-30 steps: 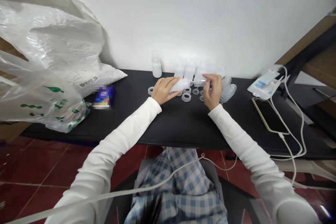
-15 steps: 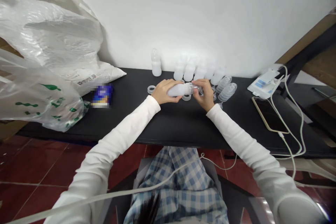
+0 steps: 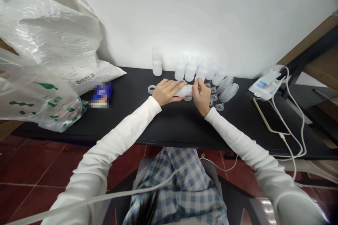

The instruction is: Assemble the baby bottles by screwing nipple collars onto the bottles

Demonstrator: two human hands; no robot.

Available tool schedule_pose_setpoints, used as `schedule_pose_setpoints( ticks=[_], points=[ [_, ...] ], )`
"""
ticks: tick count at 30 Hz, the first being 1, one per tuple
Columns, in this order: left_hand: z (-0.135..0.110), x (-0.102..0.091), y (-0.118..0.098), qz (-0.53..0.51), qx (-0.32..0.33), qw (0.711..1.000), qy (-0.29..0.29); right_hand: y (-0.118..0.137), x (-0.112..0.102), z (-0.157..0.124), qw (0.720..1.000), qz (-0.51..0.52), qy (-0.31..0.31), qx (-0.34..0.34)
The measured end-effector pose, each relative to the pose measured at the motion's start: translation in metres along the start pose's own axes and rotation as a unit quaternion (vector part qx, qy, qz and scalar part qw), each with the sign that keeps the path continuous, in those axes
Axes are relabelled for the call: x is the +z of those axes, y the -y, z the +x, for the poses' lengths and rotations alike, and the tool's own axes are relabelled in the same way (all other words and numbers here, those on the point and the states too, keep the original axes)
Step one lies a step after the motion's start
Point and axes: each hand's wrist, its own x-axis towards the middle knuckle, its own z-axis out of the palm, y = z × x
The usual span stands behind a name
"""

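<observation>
My left hand [image 3: 167,91] is wrapped round a translucent white bottle [image 3: 185,90] lying sideways just above the black table [image 3: 169,123]. Closed at the bottle's right end is my right hand [image 3: 200,95], its fingers pinched on the neck; whatever small part they hold is hidden. Loose white rings [image 3: 151,89] and clear teats [image 3: 219,107] lie around both hands. A row of empty bottles [image 3: 190,71] stands against the wall, with one capped bottle [image 3: 157,63] apart at the left. Stacks of clear caps [image 3: 229,92] lie to the right.
Large plastic bags [image 3: 44,59] fill the table's left end, with a small blue packet [image 3: 101,95] beside them. At the right lie a phone [image 3: 269,114] on a white cable [image 3: 295,119] and a white pack [image 3: 265,83]. A white cord crosses my lap.
My right hand has come in from the parts on the right to the bottle's neck. Both hands with the bottle have drawn slightly nearer to me.
</observation>
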Motion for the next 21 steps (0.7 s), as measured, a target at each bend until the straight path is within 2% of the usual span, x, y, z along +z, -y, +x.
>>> schedule_pose_setpoints(
  ticks=[3, 5, 11, 18, 21],
  points=[
    [0.0, 0.001, 0.0, 0.023, 0.011, 0.999, 0.026, -0.002, -0.003, 0.004, 0.999, -0.009, 0.026, 0.019],
    [0.0, 0.002, 0.002, 0.028, 0.006, 0.999, 0.031, -0.005, -0.007, 0.006, 0.999, -0.021, 0.043, 0.006],
    [-0.003, 0.005, 0.007, 0.012, -0.027, 0.999, -0.025, -0.019, -0.013, 0.003, 0.99, -0.074, 0.056, -0.102],
    [-0.004, 0.01, 0.002, -0.01, -0.035, 0.999, -0.015, -0.024, -0.003, 0.006, 0.998, 0.022, 0.048, -0.038],
    [-0.003, 0.012, 0.004, 0.0, -0.06, 0.997, -0.046, -0.024, -0.006, 0.007, 0.998, 0.033, 0.04, -0.029]
  ],
)
